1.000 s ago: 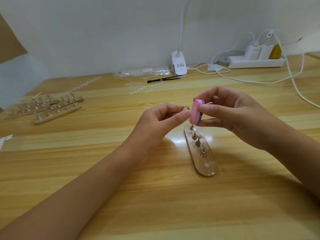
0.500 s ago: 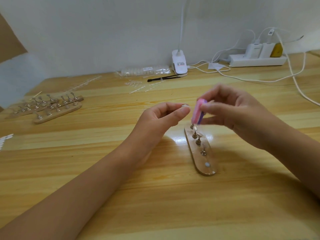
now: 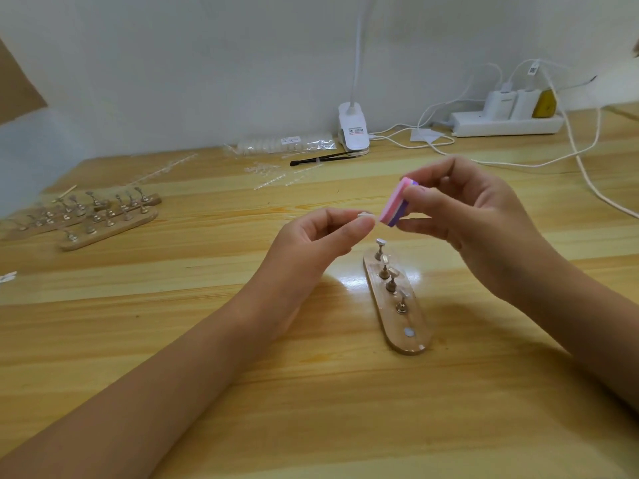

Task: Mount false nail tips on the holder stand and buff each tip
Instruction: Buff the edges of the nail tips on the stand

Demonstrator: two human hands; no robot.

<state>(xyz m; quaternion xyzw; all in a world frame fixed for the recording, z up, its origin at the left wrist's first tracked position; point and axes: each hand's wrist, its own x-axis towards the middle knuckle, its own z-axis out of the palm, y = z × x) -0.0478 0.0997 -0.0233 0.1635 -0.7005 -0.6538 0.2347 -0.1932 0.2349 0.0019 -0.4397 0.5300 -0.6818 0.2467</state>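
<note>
Nearest on the wooden table lies the holder stand, a narrow wooden strip with four small metal pegs standing along it and one bare round socket at its near end; some pegs seem to carry pale tips, though they are too small to be sure. Just above its far end the hands meet in the air; the left hand pinches a small peg with a pale nail tip between thumb and forefinger; the right hand pinches a pink and purple buffer block, its lower edge right beside the tip, touching or nearly so. Buffing is the step in hand, I judge; next comes short light strokes, then seating the peg in the free socket. Well off to the left lie more holder stands; farther back loose clear tips, a black tool, a clip lamp and a power strip by the wall.
</note>
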